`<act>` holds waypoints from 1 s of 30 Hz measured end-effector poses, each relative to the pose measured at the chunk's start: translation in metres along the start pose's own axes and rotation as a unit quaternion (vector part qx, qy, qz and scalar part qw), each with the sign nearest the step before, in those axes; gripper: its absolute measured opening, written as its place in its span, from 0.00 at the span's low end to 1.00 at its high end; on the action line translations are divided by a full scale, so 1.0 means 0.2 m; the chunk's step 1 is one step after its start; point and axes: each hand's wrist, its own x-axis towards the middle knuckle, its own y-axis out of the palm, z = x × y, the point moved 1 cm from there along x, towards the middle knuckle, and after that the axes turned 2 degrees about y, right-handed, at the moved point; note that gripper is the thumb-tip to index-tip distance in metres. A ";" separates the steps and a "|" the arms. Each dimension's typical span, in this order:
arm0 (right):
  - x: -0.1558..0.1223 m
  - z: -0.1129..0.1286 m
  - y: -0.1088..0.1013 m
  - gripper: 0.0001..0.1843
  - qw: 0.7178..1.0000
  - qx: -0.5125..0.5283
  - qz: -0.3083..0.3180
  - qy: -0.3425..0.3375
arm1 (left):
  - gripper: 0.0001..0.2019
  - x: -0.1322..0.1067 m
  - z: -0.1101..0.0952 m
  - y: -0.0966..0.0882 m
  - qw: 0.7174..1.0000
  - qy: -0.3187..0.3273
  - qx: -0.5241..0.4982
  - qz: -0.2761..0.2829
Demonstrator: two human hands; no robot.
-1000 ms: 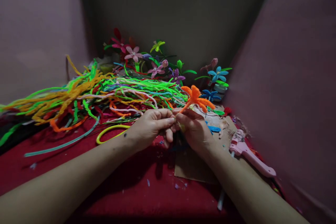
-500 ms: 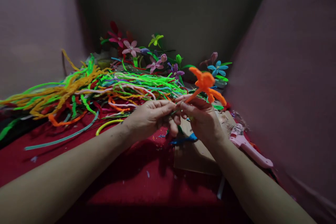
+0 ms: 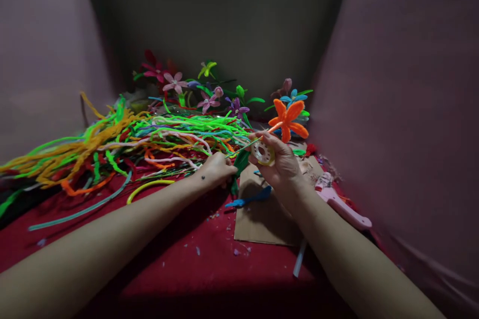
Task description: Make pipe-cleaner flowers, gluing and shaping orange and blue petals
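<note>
My right hand (image 3: 280, 162) grips an orange pipe-cleaner flower (image 3: 287, 120) by its thin stem, petals up and to the right. Against its fingers sits a small roll with a white core (image 3: 262, 152) and yellowish edge. The green stem slants down left from the fingers, passing above my left hand (image 3: 219, 170). That hand is closed, its fingertips beside a dark green piece (image 3: 241, 161); what they pinch is hidden. Just below lies a blue pipe-cleaner piece (image 3: 250, 197) on a cardboard sheet (image 3: 258, 232).
A heap of coloured pipe cleaners (image 3: 187, 129) spreads left on the red cloth (image 3: 168, 269). Finished pipe-cleaner flowers (image 3: 174, 82) stand behind it. A pink glue gun (image 3: 344, 207) lies at right, and a translucent stick (image 3: 299, 259) lies by the cardboard's front edge.
My left hand has moved down and left, away from the right. The orange flower has turned its open petals toward me, and the small roll now shows in my right hand.
</note>
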 end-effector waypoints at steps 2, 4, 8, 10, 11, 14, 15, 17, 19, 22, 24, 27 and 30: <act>0.01 0.00 -0.01 0.02 1.000 -0.013 0.000 0.003 | 0.14 -0.01 0.00 -0.02 1.000 -0.004 -0.024 -0.003; 0.01 -0.01 -0.01 0.03 0.999 -0.029 0.004 0.014 | 0.15 -0.03 0.00 -0.07 0.999 0.003 -0.048 -0.005; 0.01 -0.02 -0.02 0.04 0.997 -0.061 0.012 0.037 | 0.14 -0.06 0.01 -0.20 0.983 0.036 -0.178 -0.003; 0.01 -0.04 -0.03 0.06 0.996 -0.069 0.013 0.058 | 0.13 -0.07 0.01 -0.24 0.962 0.061 -0.267 0.015; 0.01 -0.05 -0.03 0.07 0.995 -0.073 0.013 0.072 | 0.13 -0.08 0.01 -0.26 0.951 0.072 -0.301 0.025; 0.00 -0.09 -0.03 0.10 0.988 -0.087 0.022 0.124 | 0.12 -0.09 -0.01 -0.26 0.922 0.101 -0.370 0.045; 0.00 -0.10 -0.03 0.11 0.986 -0.091 0.029 0.136 | 0.11 -0.10 -0.02 -0.25 0.916 0.112 -0.382 0.048; -0.01 -0.12 -0.03 0.12 0.985 -0.087 0.045 0.143 | 0.09 -0.13 -0.04 -0.23 0.909 0.130 -0.392 0.054; -0.02 -0.13 -0.02 0.11 0.986 -0.072 0.058 0.142 | 0.09 -0.15 -0.06 -0.19 0.908 0.129 -0.396 0.055; -0.02 -0.15 -0.01 0.11 0.986 -0.050 0.065 0.144 | 0.10 -0.17 -0.07 -0.16 0.906 0.115 -0.405 0.036; -0.03 -0.16 -0.01 0.12 0.986 -0.048 0.061 0.148 | 0.11 -0.17 -0.07 -0.14 0.902 0.121 -0.414 0.025; -0.04 -0.16 0.00 0.12 0.988 -0.054 0.042 0.141 | 0.11 -0.16 -0.06 -0.12 0.898 0.122 -0.421 0.013; -0.05 -0.15 0.01 0.12 0.989 -0.084 0.021 0.116 | 0.13 -0.15 -0.05 -0.10 0.899 0.106 -0.424 0.008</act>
